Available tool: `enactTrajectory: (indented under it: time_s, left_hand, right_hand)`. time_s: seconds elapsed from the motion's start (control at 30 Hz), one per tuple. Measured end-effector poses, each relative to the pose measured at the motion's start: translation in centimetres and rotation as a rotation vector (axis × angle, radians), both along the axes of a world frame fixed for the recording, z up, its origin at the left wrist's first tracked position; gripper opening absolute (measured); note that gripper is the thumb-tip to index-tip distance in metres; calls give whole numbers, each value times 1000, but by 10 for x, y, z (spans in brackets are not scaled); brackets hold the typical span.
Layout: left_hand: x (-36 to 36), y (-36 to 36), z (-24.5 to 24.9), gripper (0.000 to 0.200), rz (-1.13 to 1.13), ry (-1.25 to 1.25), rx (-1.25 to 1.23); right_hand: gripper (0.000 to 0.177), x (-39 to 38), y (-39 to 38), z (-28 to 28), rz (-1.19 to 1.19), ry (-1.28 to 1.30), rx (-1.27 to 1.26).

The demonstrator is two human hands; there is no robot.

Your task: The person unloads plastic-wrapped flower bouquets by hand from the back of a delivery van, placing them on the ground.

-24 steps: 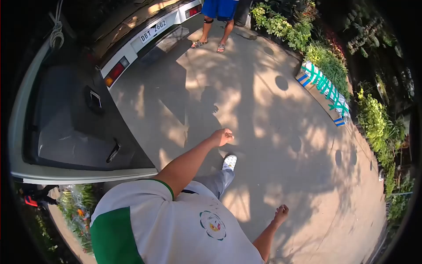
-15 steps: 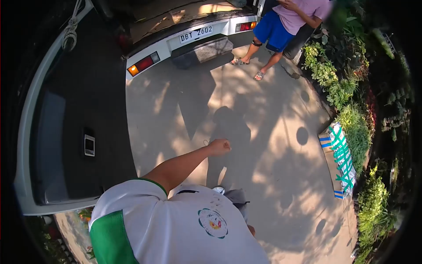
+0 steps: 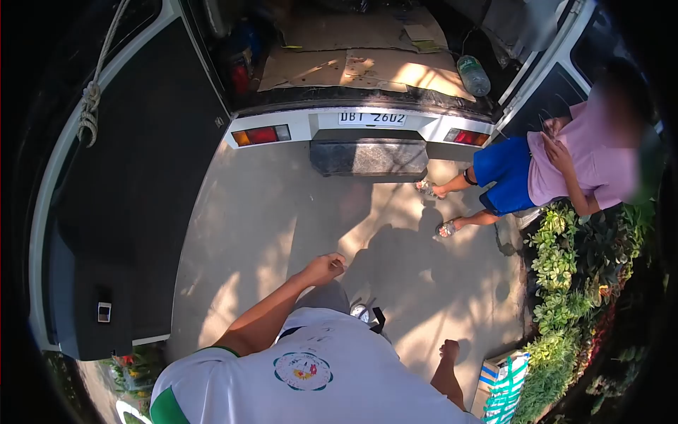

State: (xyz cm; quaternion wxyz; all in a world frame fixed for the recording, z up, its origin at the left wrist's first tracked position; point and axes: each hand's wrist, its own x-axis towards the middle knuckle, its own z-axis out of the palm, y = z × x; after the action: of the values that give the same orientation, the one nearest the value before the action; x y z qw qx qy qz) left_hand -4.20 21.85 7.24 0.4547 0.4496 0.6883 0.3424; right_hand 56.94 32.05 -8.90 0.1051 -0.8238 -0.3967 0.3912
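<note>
My left hand (image 3: 324,269) is closed, low in front of my body above the concrete, with something thin and pale at its fingers that I cannot make out. Lower right, my right hand (image 3: 448,349) hangs with its fingers curled, and nothing shows in it. It is nearest to a cardboard box (image 3: 487,374) bound with green and blue tape, without touching it. Ahead stands a white van with its rear open, its step bumper (image 3: 369,157) below the number plate (image 3: 371,119). Flattened cardboard (image 3: 374,67) covers the load floor, and a large plastic bottle (image 3: 473,76) lies at its right.
An open van door (image 3: 134,184) stands on the left, with a knotted rope (image 3: 90,106) hanging by it. At right, a person in blue shorts (image 3: 505,169) holds a small object in both hands. Leafy plants (image 3: 554,275) edge the concrete (image 3: 240,212).
My view has turned right and up, and the van is nearer, with more of its interior showing. My right hand has come into view. The taped box now sits lower in the view.
</note>
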Motion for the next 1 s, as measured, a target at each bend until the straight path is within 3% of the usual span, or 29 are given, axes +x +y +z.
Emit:
enactTrajectory:
  time_s: [0.03, 0.07, 0.1, 0.13, 0.23, 0.3, 0.37, 0.43, 0.67, 0.73, 0.77, 0.8, 0.83, 0.87, 0.9, 1.0]
  left_hand:
    - [-10, 22, 13, 40, 53, -8, 15]
    - [-19, 41, 25, 41, 106, -16, 31]
    - [-28, 61, 36, 42, 149, -21, 57]
    - [-38, 72, 49, 44, 176, 23, 44]
    - [-83, 105, 49, 44, 283, 78, 39]
    - [-109, 114, 24, 41, 336, 115, 43]
    - [-124, 113, 1, 42, 349, 163, -72]
    - [-146, 126, 2, 44, 378, 170, -97]
    - [-168, 185, 28, 45, 409, 91, -116]
    - [-194, 204, 51, 46, 458, 213, -71]
    - [-216, 227, 73, 45, 501, 255, -45]
    - [-208, 219, 71, 44, 586, 248, -55]
    - [-210, 229, 74, 43, 677, 196, -31]
    - [-197, 220, 77, 41, 743, 169, -56]
    - [-198, 217, 90, 40, 820, 186, -58]
    - [-197, 217, 100, 39, 902, 141, -69]
  right_hand:
    - [13, -12, 80, -5, 77, 40, 83]
    - [9, -50, 142, 27, 60, 257, 242]
    - [14, -85, 205, 40, 177, 233, 327]
    - [14, -117, 259, 49, 160, 401, 376]
    - [14, -236, 355, 94, 308, 542, 562]
    - [16, -297, 375, 104, 409, 566, 677]
    - [23, -326, 375, 64, 470, 593, 449]
    - [28, -368, 358, 67, 516, 531, 123]
    - [32, -387, 337, 74, 698, 436, -103]
    - [31, -413, 369, 88, 725, 565, 92]
    - [28, -445, 400, 91, 627, 850, 283]
    - [29, -458, 409, 133, 672, 656, 267]
    - [34, -469, 438, 124, 677, 776, 374]
    - [38, -464, 456, 146, 685, 677, 279]
    - [39, -496, 473, 192, 776, 611, 364]
    - [35, -561, 532, 253, 805, 747, 489]
